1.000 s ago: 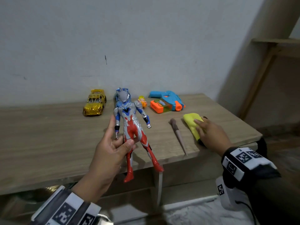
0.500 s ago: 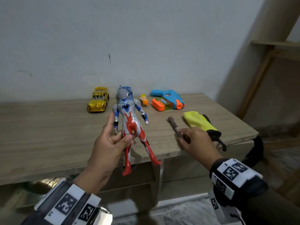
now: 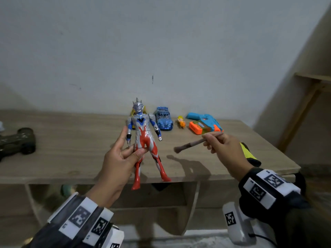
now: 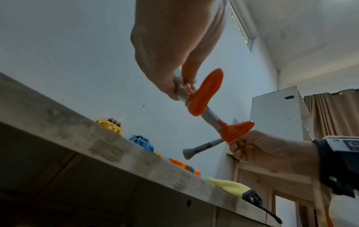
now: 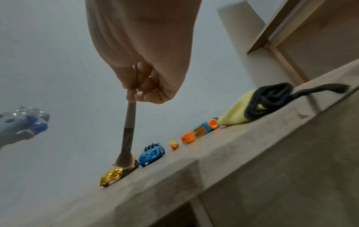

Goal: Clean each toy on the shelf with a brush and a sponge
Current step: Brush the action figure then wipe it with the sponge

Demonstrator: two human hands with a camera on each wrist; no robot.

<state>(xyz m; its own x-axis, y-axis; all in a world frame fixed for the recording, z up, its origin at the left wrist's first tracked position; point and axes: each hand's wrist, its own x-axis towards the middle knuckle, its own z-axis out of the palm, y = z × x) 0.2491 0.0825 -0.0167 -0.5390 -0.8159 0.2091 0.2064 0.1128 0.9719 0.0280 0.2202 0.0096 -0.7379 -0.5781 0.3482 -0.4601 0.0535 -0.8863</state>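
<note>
A silver, blue and red hero figure [image 3: 144, 138] is held upright above the shelf's front edge; my left hand [image 3: 123, 156] grips it around the hips and thigh. Its orange feet [image 4: 205, 92] show in the left wrist view. My right hand [image 3: 222, 149] pinches the handle of a brown brush [image 3: 193, 143], its bristle end pointing left toward the figure, a short gap away. The brush [image 5: 128, 130] also shows in the right wrist view. The yellow sponge [image 3: 248, 154] with a black strap lies on the shelf behind my right hand.
On the wooden shelf [image 3: 71, 154] by the wall stand a blue car [image 3: 163, 119], a small orange doll [image 3: 181, 121], a blue-orange toy gun [image 3: 205, 123] and a gold car [image 5: 114, 173]. A dark green toy vehicle [image 3: 16, 142] sits at the far left.
My right hand left the sponge, took hold of the brush and lifted it off the shelf toward the figure. The left hand kept holding the figure.
</note>
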